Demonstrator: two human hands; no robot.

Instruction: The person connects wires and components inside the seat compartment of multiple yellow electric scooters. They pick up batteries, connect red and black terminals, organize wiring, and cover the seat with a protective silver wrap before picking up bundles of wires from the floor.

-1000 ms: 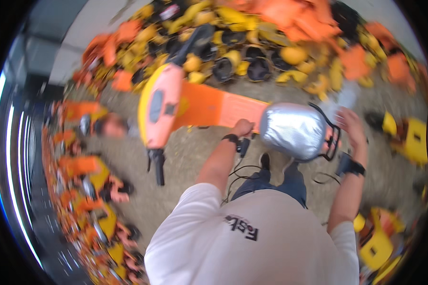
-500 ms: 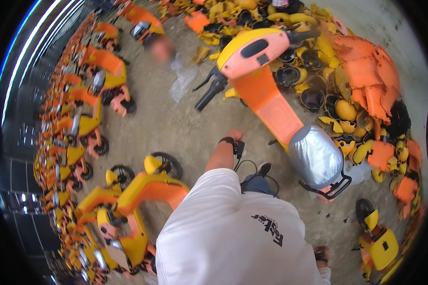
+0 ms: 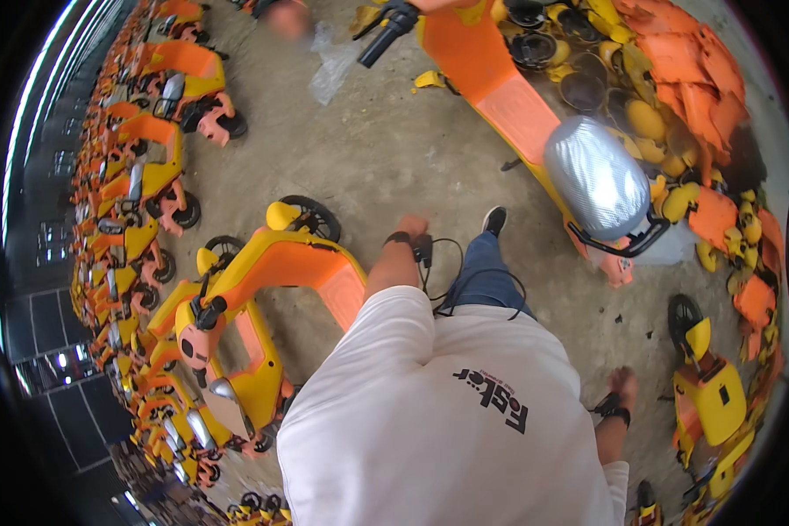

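Head view: two bare hands apart, scooters to left and right.
The left hand (image 3: 415, 226) is nearest the yellow-and-orange plastic scooter with a black front wheel (image 3: 294, 261), to its left; the right hand (image 3: 622, 386) hangs near right, beside the torso. Neither appears to hold anything; whether their fingers are spread or pressed together, I cannot tell. A yellow-and-orange scooter with a shiny silver seat cover (image 3: 524, 114) stands far right. The looped black cable (image 3: 451, 245) at the left wrist could snag a handlebar and jerk the arm; a shoe could slip on the crumpled clear plastic sheet (image 3: 678, 244) by the silver-seated scooter's rear; a knock might tip that scooter. Bold dark lettering crosses the white fabric shirt (image 3: 421, 430); no scooter label is legible.
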